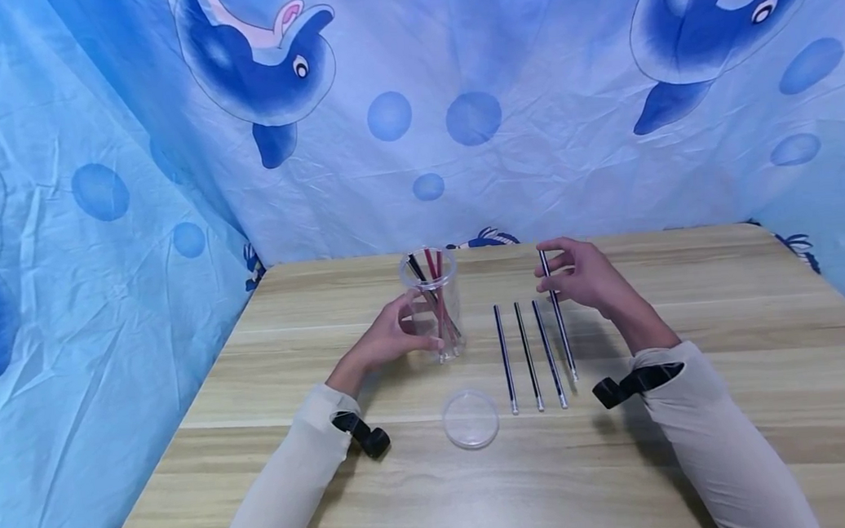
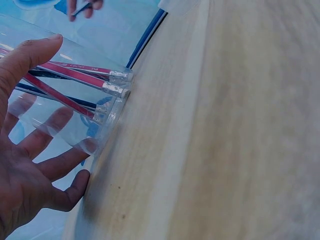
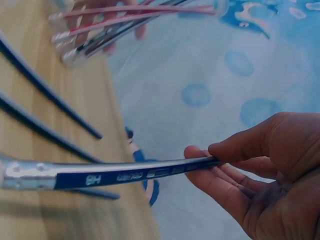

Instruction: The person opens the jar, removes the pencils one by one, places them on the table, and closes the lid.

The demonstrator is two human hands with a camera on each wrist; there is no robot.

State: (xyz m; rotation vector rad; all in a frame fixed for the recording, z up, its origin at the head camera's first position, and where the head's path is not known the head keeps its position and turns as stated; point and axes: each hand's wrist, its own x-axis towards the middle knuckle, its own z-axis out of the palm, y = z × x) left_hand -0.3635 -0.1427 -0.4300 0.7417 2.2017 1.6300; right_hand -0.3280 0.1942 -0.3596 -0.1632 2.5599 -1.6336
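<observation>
One pencil [image 1: 562,328], seemingly aloft, in right hand [image 1: 582,276]

Probably "HB" on the dark blue pencil [image 3: 115,174], blurred lettering on a red pencil [image 2: 82,67]

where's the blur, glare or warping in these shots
Head view: a pale sheen on the table, plus a soft shadow beside the right sleeve; left wrist view: wood grain looks soft, especially toward the right edge; right wrist view: the near pencil appears bowed, probably lens distortion, and the red pencils beyond are blurred.
</observation>
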